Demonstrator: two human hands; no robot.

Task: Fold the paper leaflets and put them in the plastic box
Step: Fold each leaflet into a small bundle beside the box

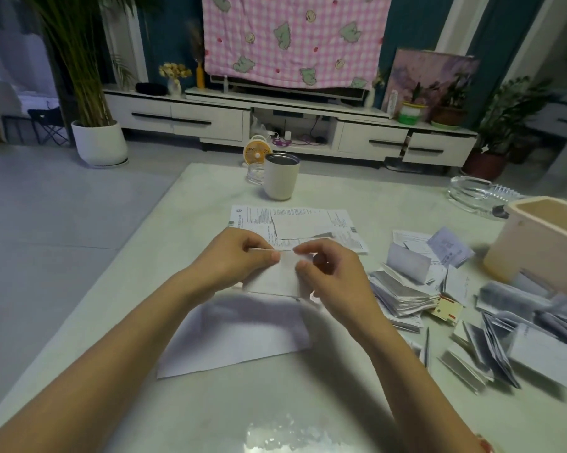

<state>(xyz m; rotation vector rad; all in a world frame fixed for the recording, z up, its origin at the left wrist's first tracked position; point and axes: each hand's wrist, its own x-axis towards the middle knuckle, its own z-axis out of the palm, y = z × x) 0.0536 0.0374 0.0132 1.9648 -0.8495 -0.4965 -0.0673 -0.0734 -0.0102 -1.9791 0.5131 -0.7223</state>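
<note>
Hands pinching folded leaflet [273, 276], left hand [239, 256], right hand [332, 273], flat sheet [239, 335] beneath, mug [281, 176] behind, plastic box [543, 237] right.

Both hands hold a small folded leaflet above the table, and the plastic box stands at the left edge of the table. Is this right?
Not quite. The head view shows the plastic box at the right edge of the table, not the left. The rest holds: the left hand and right hand both hold a small folded leaflet above the table.
</note>
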